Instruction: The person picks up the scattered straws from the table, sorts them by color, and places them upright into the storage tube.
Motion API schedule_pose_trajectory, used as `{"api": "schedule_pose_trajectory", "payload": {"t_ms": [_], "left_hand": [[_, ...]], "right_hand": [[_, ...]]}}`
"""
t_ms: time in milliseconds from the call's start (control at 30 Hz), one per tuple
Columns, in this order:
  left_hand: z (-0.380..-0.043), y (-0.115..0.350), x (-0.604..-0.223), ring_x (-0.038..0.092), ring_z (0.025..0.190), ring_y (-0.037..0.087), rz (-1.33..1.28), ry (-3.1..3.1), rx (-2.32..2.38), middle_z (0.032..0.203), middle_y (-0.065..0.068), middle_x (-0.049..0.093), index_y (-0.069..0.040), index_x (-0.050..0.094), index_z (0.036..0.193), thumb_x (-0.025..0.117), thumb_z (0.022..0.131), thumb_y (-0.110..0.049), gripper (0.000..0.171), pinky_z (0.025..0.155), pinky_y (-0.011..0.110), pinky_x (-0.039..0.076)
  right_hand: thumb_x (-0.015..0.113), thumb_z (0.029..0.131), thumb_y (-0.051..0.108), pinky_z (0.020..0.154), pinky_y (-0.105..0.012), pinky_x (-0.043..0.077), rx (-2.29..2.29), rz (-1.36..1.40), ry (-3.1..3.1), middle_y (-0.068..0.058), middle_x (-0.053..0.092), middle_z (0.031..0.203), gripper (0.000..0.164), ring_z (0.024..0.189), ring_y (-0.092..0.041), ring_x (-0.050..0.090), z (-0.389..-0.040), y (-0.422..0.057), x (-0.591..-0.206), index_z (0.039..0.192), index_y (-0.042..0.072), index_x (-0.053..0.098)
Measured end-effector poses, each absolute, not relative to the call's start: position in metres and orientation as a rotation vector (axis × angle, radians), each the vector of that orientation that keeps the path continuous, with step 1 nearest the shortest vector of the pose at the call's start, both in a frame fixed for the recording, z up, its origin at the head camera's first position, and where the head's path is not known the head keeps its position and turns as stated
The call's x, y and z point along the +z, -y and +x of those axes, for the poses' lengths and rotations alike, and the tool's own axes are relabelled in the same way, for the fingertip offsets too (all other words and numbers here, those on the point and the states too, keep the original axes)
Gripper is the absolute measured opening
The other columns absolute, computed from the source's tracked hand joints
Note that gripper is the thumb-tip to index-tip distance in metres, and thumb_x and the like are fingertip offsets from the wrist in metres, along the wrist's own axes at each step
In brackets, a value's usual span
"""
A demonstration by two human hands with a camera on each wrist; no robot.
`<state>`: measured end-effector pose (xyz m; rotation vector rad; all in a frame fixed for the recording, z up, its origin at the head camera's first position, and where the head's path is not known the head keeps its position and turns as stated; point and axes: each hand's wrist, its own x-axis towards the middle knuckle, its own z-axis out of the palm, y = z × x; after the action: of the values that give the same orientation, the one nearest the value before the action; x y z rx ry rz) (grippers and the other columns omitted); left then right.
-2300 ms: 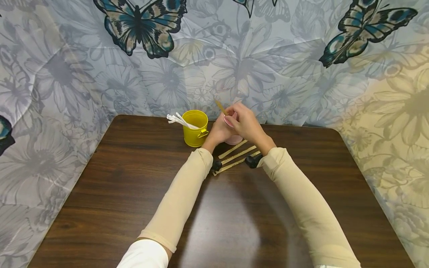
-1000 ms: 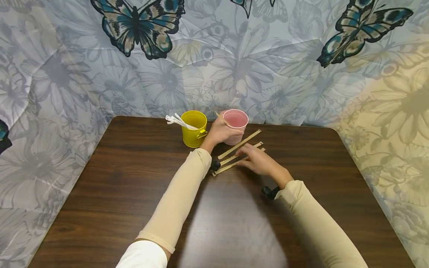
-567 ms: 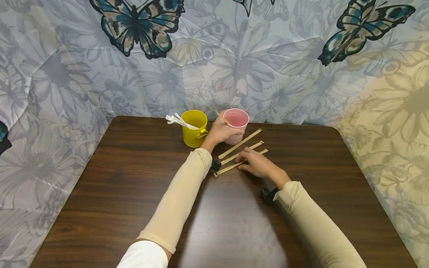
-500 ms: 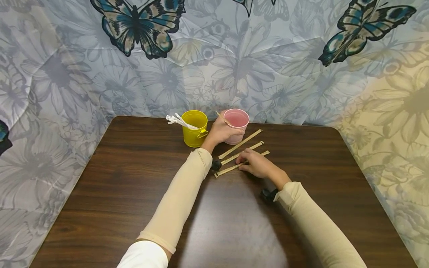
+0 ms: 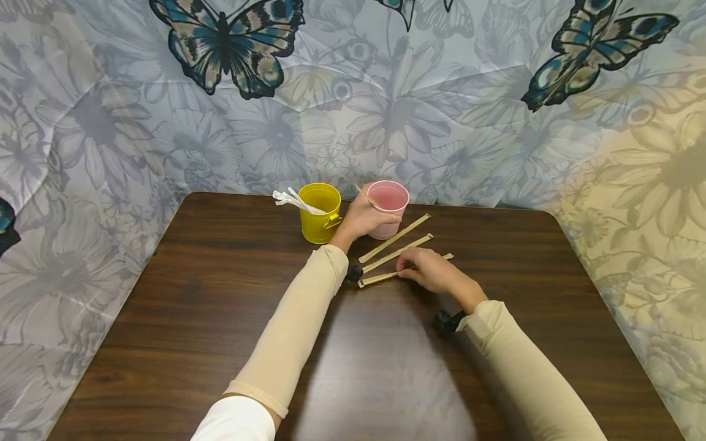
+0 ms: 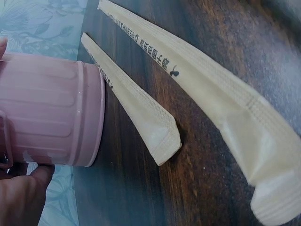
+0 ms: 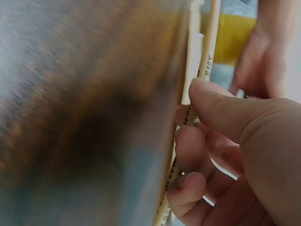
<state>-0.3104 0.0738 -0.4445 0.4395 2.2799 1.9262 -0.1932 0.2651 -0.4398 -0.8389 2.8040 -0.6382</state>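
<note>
My left hand (image 5: 361,217) grips the pink bucket (image 5: 386,230) at the back of the table, with fingers round its side. A paper-wrapped straw (image 5: 364,193) leans out over that bucket's left rim. Low over the table, my right hand (image 5: 432,269) pinches the nearest paper-wrapped straw (image 5: 377,279) between thumb and fingers; printing shows along it in the right wrist view. Two more wrapped straws, a far one (image 5: 394,237) and a middle one (image 5: 397,252), lie slantwise on the wood between the hands. The left wrist view shows their flat, crimped ends.
A yellow bucket (image 5: 320,228) stands left of the pink one, with white slender items (image 5: 296,201) sticking out over its rim. The dark wooden table (image 5: 220,318) ends at the back against a butterfly-patterned cloth (image 5: 397,110).
My right hand has come down from the pink bucket, leaving a straw leaning in it, and has taken the nearest straw, shifting it slightly right. My left hand still holds the bucket.
</note>
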Motion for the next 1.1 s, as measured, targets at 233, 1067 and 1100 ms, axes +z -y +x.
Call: {"api": "schedule_pose_trajectory", "payload": {"t_ms": [233,1067,1100], "left_hand": [[-0.311,-0.075,-0.447,0.061,0.121,0.019,0.439,-2.28,1.935,0.131,0.005,0.063,-0.013,0.045,0.144,0.097,0.066,-0.019,0.093,0.109,0.034,0.049],[-0.312,-0.075,-0.445,0.059,0.124,0.022,0.514,-2.214,1.962,0.141,0.009,0.056,-0.011,0.044,0.146,0.094,0.071,-0.015,0.09,0.109,0.038,0.049],[-0.311,-0.074,-0.445,0.059,0.123,0.022,0.514,-2.215,1.961,0.14,0.008,0.056,-0.011,0.045,0.146,0.094,0.071,-0.016,0.09,0.108,0.037,0.049]], "right_hand": [[0.073,0.094,0.014,0.078,-0.033,0.053,-0.757,-0.755,-2.793,0.003,0.072,0.093,0.005,0.088,-0.014,0.065,-0.196,-0.277,-0.42,0.098,0.012,0.07],[0.072,0.095,0.013,0.051,-0.024,0.04,-1.17,-0.857,-3.147,-0.003,0.057,0.071,0.011,0.054,-0.011,0.047,-0.213,-0.252,-0.327,0.103,0.011,0.065],[0.072,0.095,0.013,0.051,-0.024,0.039,-1.186,-0.857,-3.157,-0.003,0.056,0.07,0.011,0.054,-0.012,0.047,-0.214,-0.249,-0.324,0.103,0.011,0.065]]}}
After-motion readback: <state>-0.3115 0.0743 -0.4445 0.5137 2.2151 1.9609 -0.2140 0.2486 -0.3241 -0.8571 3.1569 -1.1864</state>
